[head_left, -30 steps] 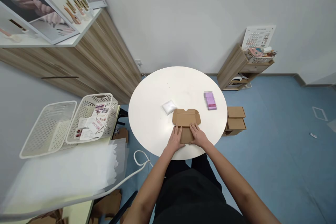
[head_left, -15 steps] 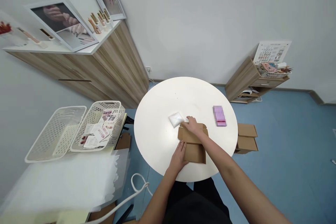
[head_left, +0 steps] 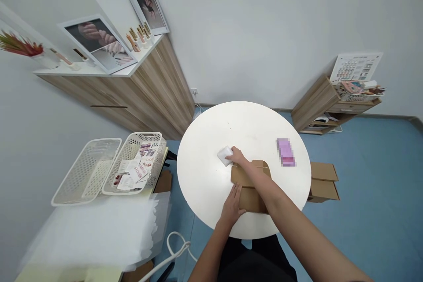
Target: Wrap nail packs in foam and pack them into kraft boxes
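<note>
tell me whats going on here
A person is working at a round white table. Their right hand is on a small white packet, reaching across an open cardboard mailer box, and their left hand rests against the box's near edge. A blurred purple package lies on the table, and more cardboard boxes sit on the floor beyond it.

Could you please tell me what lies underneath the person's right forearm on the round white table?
Beneath the right forearm lies a brown cardboard box, not fully folded up. The forearm covers the box's middle, so whatever is on or inside that part cannot be seen.
</note>
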Motion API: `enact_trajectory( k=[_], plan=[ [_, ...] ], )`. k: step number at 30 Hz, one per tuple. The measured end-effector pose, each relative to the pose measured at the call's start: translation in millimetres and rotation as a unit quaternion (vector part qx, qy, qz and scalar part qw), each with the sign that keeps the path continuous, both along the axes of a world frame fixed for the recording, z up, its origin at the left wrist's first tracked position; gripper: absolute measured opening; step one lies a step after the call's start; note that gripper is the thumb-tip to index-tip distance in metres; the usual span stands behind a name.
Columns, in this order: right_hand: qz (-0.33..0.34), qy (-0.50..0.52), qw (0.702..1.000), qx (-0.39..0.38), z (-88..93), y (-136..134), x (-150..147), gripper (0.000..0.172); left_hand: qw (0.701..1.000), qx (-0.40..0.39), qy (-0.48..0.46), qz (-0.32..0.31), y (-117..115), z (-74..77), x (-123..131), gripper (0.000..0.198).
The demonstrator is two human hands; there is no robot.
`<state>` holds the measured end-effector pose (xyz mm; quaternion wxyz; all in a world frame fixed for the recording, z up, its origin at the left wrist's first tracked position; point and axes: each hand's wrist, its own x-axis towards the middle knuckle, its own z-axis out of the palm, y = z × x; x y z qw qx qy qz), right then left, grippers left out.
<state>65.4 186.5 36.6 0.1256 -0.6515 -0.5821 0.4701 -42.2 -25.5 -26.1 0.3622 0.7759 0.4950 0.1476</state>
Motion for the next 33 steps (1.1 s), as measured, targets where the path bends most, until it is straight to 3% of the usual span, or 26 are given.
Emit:
enact_trajectory(
  k=[4, 7, 13, 16, 21, 25, 28, 33],
  plan=[
    [-0.033, 0.087, 0.995, 0.041, 15.7, -6.2, 14.7, 0.037, 1.000, 0.002, -0.002, 0.001, 2.8, 8.7, -2.6, 0.122],
    [-0.002, 0.132, 0.990, 0.055, 32.3, -16.2, 45.0, 0.040, 1.000, 0.005, -0.011, 0.000, 3.8, 12.2, -3.8, 0.122],
    [0.071, 0.017, 0.997, 0.025, 53.9, -80.2, 114.1, 0.041, 0.998, 0.036, -0.046, -0.002, 4.8, 0.4, -7.1, 0.111],
    [0.082, -0.035, 0.996, -0.005, 45.5, -124.3, 121.0, 0.045, 0.997, 0.039, -0.061, -0.005, 6.2, -5.3, -7.7, 0.108],
    [0.073, -0.089, 0.993, -0.002, 15.3, -176.3, 103.6, 0.049, 0.997, 0.031, -0.074, 0.012, 7.4, -7.2, -6.5, 0.110],
    [0.082, -0.123, 0.985, 0.084, 1.4, -194.7, 90.5, 0.040, 0.997, 0.028, -0.066, 0.012, 8.4, -9.3, -5.3, 0.110],
    [0.101, -0.203, 0.957, 0.181, -0.5, -204.0, 83.6, 0.035, 0.998, 0.039, -0.058, 0.008, 9.5, -11.4, -4.4, 0.108],
    [0.086, -0.273, 0.927, 0.243, -5.6, -218.6, 76.0, 0.046, 0.998, 0.049, -0.045, 0.001, 10.9, -12.7, -4.6, 0.109]
  ],
)
